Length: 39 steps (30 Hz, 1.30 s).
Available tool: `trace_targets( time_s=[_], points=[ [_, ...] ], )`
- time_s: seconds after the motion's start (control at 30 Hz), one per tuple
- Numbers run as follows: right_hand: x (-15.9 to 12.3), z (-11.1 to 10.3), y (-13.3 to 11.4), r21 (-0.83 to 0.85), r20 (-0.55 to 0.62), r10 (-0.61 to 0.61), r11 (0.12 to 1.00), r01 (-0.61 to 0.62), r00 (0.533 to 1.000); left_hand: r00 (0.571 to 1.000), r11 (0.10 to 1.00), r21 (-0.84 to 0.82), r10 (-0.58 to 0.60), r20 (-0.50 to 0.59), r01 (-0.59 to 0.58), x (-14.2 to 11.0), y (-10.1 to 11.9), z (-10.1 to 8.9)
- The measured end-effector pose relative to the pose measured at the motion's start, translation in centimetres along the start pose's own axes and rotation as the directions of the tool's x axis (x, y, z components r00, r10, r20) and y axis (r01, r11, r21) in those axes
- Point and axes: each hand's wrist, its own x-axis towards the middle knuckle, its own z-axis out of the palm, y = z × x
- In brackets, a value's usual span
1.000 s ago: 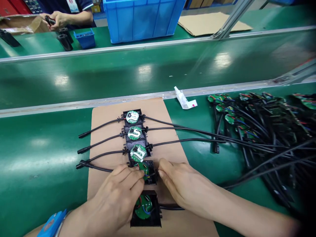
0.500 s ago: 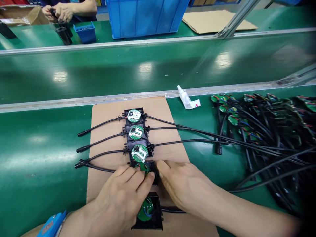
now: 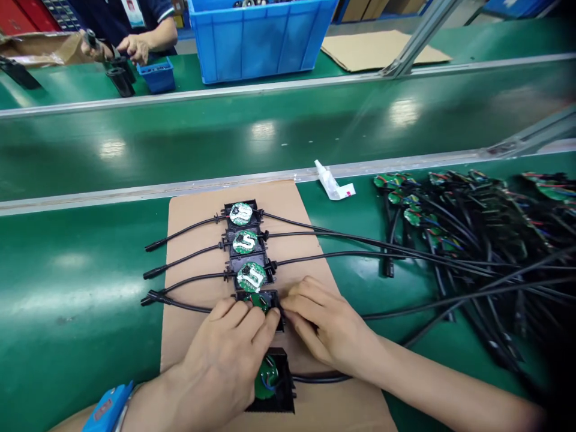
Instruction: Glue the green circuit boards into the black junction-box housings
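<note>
Several black plastic housings stand in a column on a cardboard sheet (image 3: 189,207), each with a round green circuit board and black cables. White paste marks the boards of the top three, such as the third board (image 3: 252,276). My left hand (image 3: 231,354) curls over the fourth housing (image 3: 271,298), fingers pressed on it and its partly hidden board. At that housing's right side, my right hand (image 3: 330,324) pinches a black cable (image 3: 382,314) near its end; the fingertips hide the exact contact. Nearer me sits a fifth housing (image 3: 284,393), its board showing blue wires.
On the green table's right lies a heap of cabled circuit boards (image 3: 490,222). A white tube (image 3: 332,183) lies near the metal rail. Beyond the rail are a large blue crate (image 3: 261,45), a small blue bin (image 3: 156,77) and another person's hands (image 3: 135,48).
My right hand has turned, its fingers now bent at the fourth housing's right edge, with the cable showing behind it. My left hand stays on the housing. The view has shifted slightly.
</note>
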Motion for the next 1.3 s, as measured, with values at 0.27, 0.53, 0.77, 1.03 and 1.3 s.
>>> trace_targets(
  time_s=[0.27,0.53,0.77,1.03,1.3],
  points=[
    [1.0,-2.0,0.6,0.007,0.098,-0.102,0.995,0.102,0.990,0.987,0.998,-0.064,-0.017,-0.158,0.007,-0.7,0.4,-0.2],
    [3.8,-2.9,3.5,-0.163,0.033,0.009,0.987,-0.004,0.999,0.905,0.938,-0.197,-0.330,-0.268,0.284,-0.3,-6.1,-1.5],
    [3.3,-3.0,3.6,-0.135,0.084,-0.018,0.990,0.030,0.996,0.914,0.936,-0.279,-0.295,-0.279,0.217,-1.3,-6.0,-1.3],
    [3.5,-3.5,2.9,-0.145,0.049,-0.117,0.982,0.123,0.992,0.900,0.914,-0.326,-0.337,-0.278,0.241,-1.2,-6.0,-2.3],
    [2.1,-5.4,-0.5,-0.162,0.139,-0.083,0.981,0.105,0.987,0.907,0.927,-0.327,-0.288,-0.306,0.184,-1.6,-6.1,-3.3]
  ],
)
